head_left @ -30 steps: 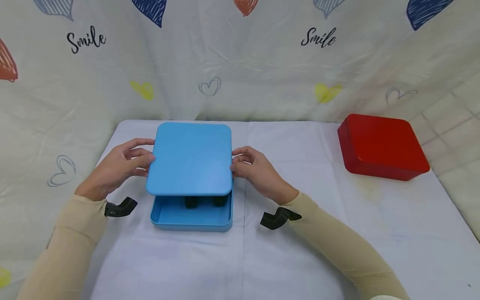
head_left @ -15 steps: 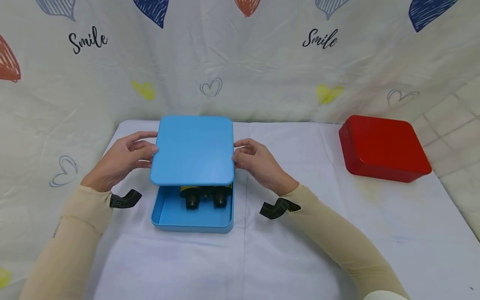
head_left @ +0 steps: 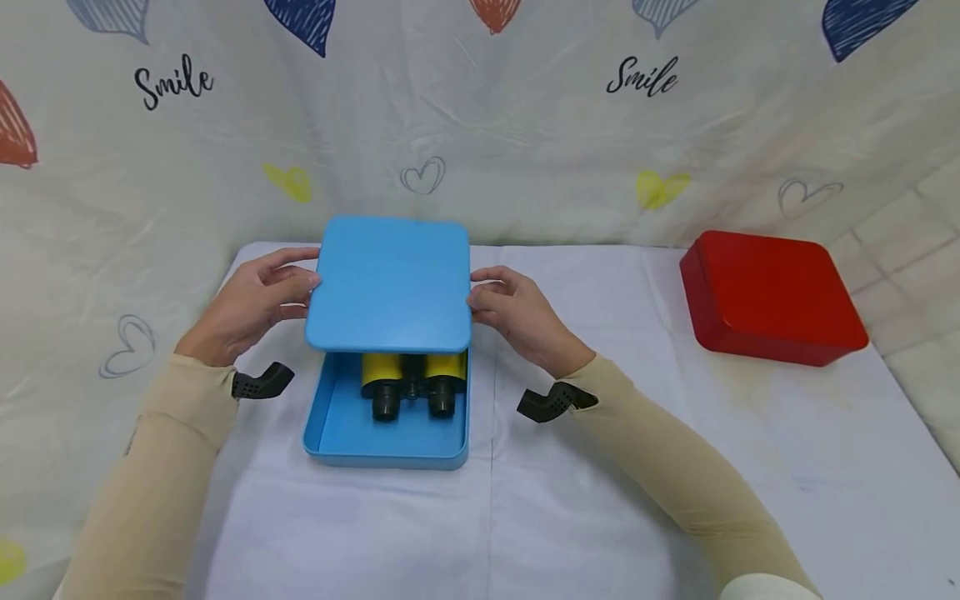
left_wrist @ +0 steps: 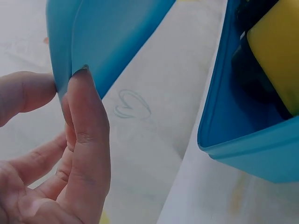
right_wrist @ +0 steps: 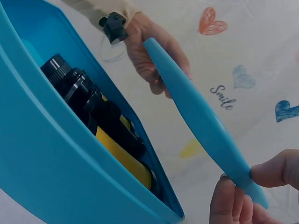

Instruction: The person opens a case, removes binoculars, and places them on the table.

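A blue lid (head_left: pixel 390 283) is held above the far part of a blue box (head_left: pixel 382 460), lifted clear of its rim as the right wrist view shows. My left hand (head_left: pixel 255 304) pinches the lid's left edge between thumb and fingers. At the opposite edge my right hand (head_left: pixel 521 321) pinches it the same way. Inside the box lies a pair of yellow and black binoculars (head_left: pixel 412 385), eyepieces toward me; the lid hides their far end in the head view. The left wrist view shows the lid's corner between my fingertips (left_wrist: pixel 84 84).
A shut red box (head_left: pixel 780 296) stands at the back right of the table, which has a white cloth (head_left: pixel 600 517). Behind the table hangs a printed curtain (head_left: pixel 510 125) with hearts and lettering. Black wrist mounts (head_left: pixel 262 382) stick out from both sleeves.
Both hands have moved the blue lid away from me, toward the back. More of the box's inside shows, and the yellow barrels of the binoculars have come into view.
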A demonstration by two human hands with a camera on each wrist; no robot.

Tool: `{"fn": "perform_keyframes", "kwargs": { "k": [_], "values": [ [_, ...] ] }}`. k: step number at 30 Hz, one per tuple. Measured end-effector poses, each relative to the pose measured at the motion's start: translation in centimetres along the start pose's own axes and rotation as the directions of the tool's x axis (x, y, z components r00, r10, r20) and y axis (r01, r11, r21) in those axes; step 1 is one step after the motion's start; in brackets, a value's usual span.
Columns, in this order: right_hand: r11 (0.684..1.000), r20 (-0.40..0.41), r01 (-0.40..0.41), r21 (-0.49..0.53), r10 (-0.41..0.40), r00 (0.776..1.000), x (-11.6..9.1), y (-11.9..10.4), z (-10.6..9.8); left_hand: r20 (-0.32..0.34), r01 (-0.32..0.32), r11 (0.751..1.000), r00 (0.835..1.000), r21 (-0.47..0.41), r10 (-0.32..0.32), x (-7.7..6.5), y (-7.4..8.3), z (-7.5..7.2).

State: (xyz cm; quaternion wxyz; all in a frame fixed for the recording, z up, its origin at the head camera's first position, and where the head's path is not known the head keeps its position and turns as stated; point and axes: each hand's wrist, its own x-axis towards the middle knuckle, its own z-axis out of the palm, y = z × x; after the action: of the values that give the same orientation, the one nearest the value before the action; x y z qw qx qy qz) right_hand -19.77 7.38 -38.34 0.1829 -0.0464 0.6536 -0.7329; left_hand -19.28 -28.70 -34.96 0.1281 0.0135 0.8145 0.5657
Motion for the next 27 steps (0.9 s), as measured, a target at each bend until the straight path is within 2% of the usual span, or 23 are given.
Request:
{"fn": "perform_keyframes", "kwargs": {
  "k": [27],
  "values": [
    [0.999,-0.04,0.038,0.017,-0.037,0.999,3.1,-0.4,-1.0,-0.047,0.011,1.0,0.999,-0.007,-0.011,3.2,0.4,0.2]
  ]
}}
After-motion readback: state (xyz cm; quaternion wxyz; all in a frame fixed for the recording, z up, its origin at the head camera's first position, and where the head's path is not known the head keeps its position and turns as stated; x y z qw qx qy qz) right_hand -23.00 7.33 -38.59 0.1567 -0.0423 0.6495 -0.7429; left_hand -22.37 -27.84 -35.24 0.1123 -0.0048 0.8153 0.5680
